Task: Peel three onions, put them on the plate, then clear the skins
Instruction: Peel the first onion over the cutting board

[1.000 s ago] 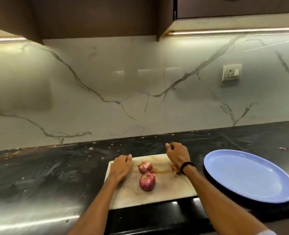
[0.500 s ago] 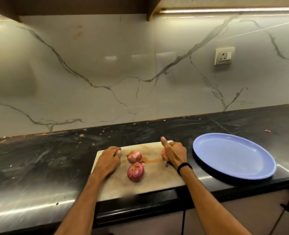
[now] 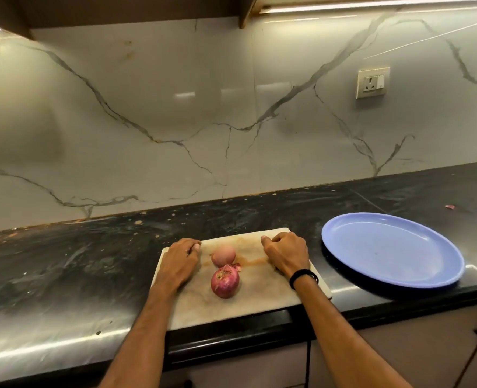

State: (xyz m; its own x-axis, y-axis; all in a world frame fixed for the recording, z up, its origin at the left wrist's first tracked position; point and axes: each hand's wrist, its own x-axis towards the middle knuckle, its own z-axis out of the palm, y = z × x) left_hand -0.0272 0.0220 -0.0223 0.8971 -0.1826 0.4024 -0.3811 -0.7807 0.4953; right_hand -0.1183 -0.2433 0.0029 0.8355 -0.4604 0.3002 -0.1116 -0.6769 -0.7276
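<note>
A dark counter (image 3: pixel 64 275) carries a pale cutting board (image 3: pixel 245 306) at its front edge, and everything else is placed from that board. On the board's left edge, toward the far corner, rests the left hand (image 3: pixel 180 261), knuckles up and fingers curled under; nothing shows in its grip. Just right of that hand, in the far middle of the board, lies a pale pinkish onion (image 3: pixel 224 255) with a smooth surface. Touching its near side is a red onion (image 3: pixel 225 280), still in its dark skin, tip toward the pale one, and a small skin scrap (image 3: pixel 237 266) sits where the two meet. On the right side of the board the right hand (image 3: pixel 286 254) is balled, thumb toward the far edge, with a black wristband (image 3: pixel 303 277) behind it; whether its grip is closed on anything I cannot tell, since the palm faces down. A third onion is not in sight. Just beside the board's right edge sits the blue plate (image 3: pixel 385 247). Beyond the plate, far right of the board, lies a small pink scrap (image 3: pixel 450 206).
</note>
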